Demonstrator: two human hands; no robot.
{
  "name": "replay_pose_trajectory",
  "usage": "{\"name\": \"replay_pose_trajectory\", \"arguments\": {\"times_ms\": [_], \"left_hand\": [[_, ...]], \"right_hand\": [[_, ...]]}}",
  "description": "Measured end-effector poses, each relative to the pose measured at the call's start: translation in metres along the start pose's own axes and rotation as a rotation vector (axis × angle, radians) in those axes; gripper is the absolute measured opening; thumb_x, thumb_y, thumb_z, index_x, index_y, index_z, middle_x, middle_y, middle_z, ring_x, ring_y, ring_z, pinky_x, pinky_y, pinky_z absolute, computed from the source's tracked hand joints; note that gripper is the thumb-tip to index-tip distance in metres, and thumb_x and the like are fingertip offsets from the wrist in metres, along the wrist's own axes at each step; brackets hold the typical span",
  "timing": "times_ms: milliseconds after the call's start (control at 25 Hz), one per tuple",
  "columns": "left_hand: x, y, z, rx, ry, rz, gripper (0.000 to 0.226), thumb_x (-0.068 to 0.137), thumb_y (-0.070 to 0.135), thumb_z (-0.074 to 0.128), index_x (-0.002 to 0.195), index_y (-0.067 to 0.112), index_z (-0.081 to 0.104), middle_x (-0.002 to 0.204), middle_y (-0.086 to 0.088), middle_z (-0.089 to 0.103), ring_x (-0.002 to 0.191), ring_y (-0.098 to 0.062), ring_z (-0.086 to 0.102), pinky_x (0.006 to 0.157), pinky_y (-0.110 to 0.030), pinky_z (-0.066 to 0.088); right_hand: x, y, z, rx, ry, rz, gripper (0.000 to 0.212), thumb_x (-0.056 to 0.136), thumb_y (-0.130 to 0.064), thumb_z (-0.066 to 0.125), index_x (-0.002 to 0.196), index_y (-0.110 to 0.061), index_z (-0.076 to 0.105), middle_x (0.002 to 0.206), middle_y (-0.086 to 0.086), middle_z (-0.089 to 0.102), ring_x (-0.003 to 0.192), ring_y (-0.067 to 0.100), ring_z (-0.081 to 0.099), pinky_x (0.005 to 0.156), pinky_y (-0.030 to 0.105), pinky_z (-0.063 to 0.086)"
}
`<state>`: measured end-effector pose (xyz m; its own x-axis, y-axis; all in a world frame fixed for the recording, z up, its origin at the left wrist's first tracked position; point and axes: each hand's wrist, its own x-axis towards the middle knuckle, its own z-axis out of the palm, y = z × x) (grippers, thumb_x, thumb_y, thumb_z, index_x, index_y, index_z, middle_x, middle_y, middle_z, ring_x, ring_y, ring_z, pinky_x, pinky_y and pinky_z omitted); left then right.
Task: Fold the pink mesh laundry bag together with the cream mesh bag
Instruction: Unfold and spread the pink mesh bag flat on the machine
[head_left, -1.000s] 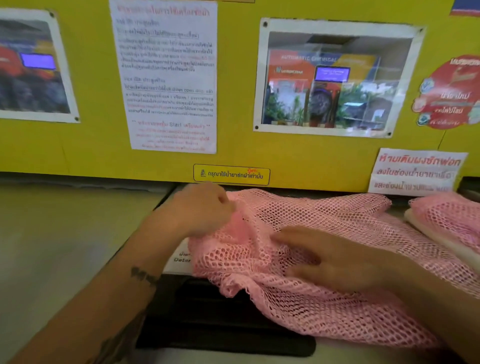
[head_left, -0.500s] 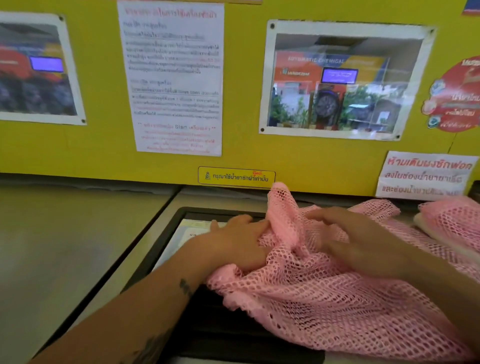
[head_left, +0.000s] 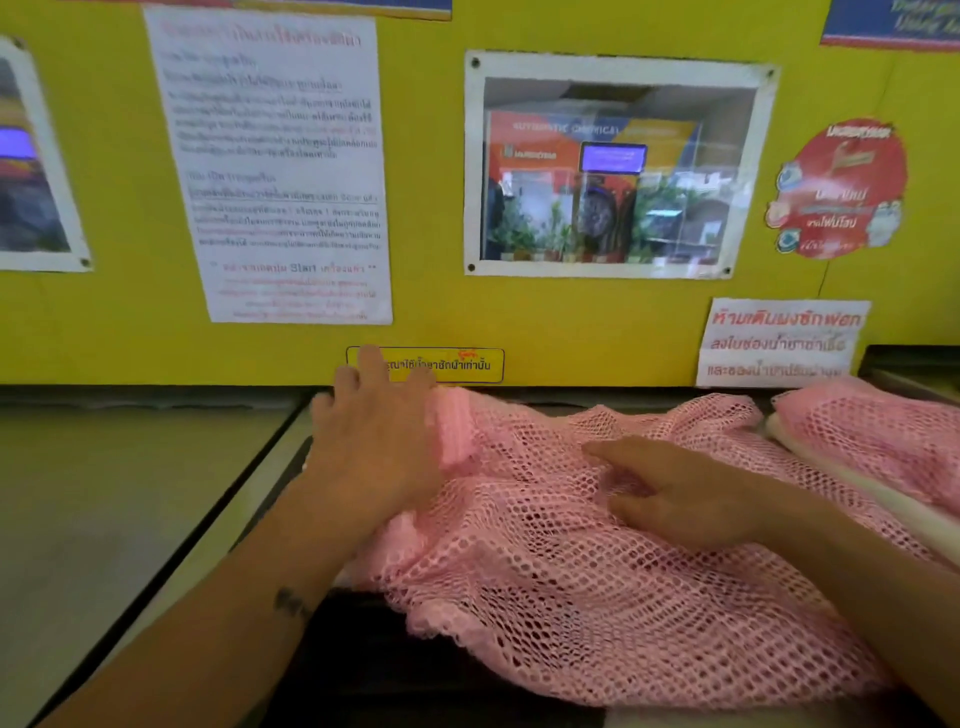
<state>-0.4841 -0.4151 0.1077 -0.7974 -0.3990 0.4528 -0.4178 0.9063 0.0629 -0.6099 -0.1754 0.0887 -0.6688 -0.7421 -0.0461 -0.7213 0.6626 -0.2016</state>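
The pink mesh laundry bag (head_left: 571, 587) lies rumpled across the black lid of a machine, its near edge hanging over the front. My left hand (head_left: 374, 441) lies flat with fingers spread at the bag's far left corner, fingertips near the yellow wall. My right hand (head_left: 680, 493) presses on the middle of the bag, index finger pointing left, other fingers curled. At the right edge a second pink mesh piece (head_left: 883, 436) sits on a cream mesh bag (head_left: 878, 499), of which only a pale strip shows.
A yellow wall (head_left: 426, 312) with taped paper notices and a framed window stands right behind the bags. The black machine lid (head_left: 363, 665) shows under the bag at the front. A grey flat top (head_left: 104, 509) lies to the left.
My left hand let go of the raised fold and moved up and back to the far left corner, fingers spread. The pink mesh that stood up now lies flat. My right hand slid toward me.
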Motion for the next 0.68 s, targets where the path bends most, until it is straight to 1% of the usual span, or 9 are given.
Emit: {"name": "replay_pose_trajectory", "arguments": {"times_ms": [80,160,200,280,360,480,520,600,680], "left_hand": [[-0.003,0.0,0.0,0.06,-0.029,-0.007,0.054,0.074,0.044,0.06,0.126,0.039,0.047,0.132,-0.006,0.034,0.123,-0.03,0.036,0.1,-0.049,0.033],[-0.003,0.0,-0.004,-0.134,0.06,0.055,0.033,0.082,0.034,0.054,0.115,0.037,0.059,0.123,0.0,0.048,0.116,-0.024,0.047,0.097,-0.044,0.037],[-0.001,-0.001,-0.003,-0.265,0.0,0.081,0.027,0.086,0.031,0.052,0.11,0.033,0.064,0.115,0.003,0.056,0.108,-0.021,0.054,0.093,-0.039,0.042],[0.001,-0.002,0.006,-0.34,-0.366,0.151,0.035,0.089,0.043,0.051,0.117,0.031,0.067,0.123,0.002,0.063,0.111,-0.02,0.058,0.097,-0.033,0.044],[0.002,-0.004,0.019,-0.199,-0.62,0.198,0.06,0.085,0.064,0.044,0.137,0.035,0.051,0.151,0.0,0.043,0.137,-0.025,0.04,0.115,-0.04,0.029],[0.008,-0.012,0.021,-0.203,-0.616,0.214,0.056,0.09,0.056,0.049,0.142,0.034,0.045,0.157,-0.001,0.032,0.143,-0.023,0.029,0.116,-0.035,0.02],[0.011,-0.016,0.019,-0.268,-0.545,0.211,0.043,0.091,0.047,0.054,0.133,0.035,0.055,0.15,0.003,0.042,0.137,-0.02,0.038,0.111,-0.031,0.026],[0.012,-0.025,0.008,-0.385,-0.375,0.189,0.011,0.088,0.031,0.063,0.092,0.039,0.068,0.118,0.012,0.064,0.109,-0.014,0.057,0.092,-0.025,0.04],[0.007,-0.031,-0.008,-0.462,-0.307,0.205,0.015,0.084,0.026,0.068,0.072,0.035,0.067,0.083,0.018,0.066,0.081,-0.006,0.059,0.071,-0.021,0.042]], "right_hand": [[-0.002,0.0,0.0,0.012,0.011,0.043,0.067,0.093,-0.048,0.05,0.152,-0.038,0.018,0.153,-0.006,0.035,0.136,0.015,0.038,0.114,0.044,0.03],[-0.003,-0.003,-0.001,-0.059,0.08,0.061,0.067,0.092,-0.05,0.05,0.151,-0.04,0.019,0.157,-0.006,0.03,0.141,0.016,0.031,0.117,0.049,0.024],[-0.003,-0.005,0.0,-0.105,0.157,0.04,0.065,0.092,-0.051,0.049,0.15,-0.041,0.02,0.159,-0.008,0.026,0.144,0.015,0.026,0.118,0.05,0.019],[-0.005,-0.009,-0.002,-0.087,0.222,-0.041,0.062,0.092,-0.057,0.046,0.149,-0.043,0.023,0.159,-0.012,0.022,0.144,0.009,0.018,0.12,0.046,0.012],[-0.006,-0.014,-0.004,0.08,0.016,-0.059,0.07,0.085,-0.072,0.038,0.149,-0.047,0.022,0.159,-0.015,0.018,0.141,0.003,0.016,0.117,0.04,0.013],[0.0,-0.001,0.003,-0.038,-0.154,0.034,0.098,0.061,-0.097,0.018,0.148,-0.054,0.011,0.164,-0.011,0.006,0.148,0.012,0.009,0.119,0.054,0.012],[0.003,0.006,0.003,-0.066,-0.134,0.08,0.101,0.058,-0.098,0.018,0.149,-0.053,0.012,0.164,-0.009,0.006,0.15,0.015,0.008,0.118,0.057,0.012],[0.003,0.011,-0.001,-0.15,-0.038,0.118,0.082,0.076,-0.083,0.032,0.149,-0.047,0.019,0.164,-0.006,0.01,0.15,0.019,0.012,0.118,0.058,0.014],[-0.002,0.002,-0.005,-0.216,0.18,0.023,0.065,0.089,-0.056,0.05,0.148,-0.042,0.027,0.162,-0.004,0.019,0.147,0.018,0.019,0.117,0.056,0.017]]}}
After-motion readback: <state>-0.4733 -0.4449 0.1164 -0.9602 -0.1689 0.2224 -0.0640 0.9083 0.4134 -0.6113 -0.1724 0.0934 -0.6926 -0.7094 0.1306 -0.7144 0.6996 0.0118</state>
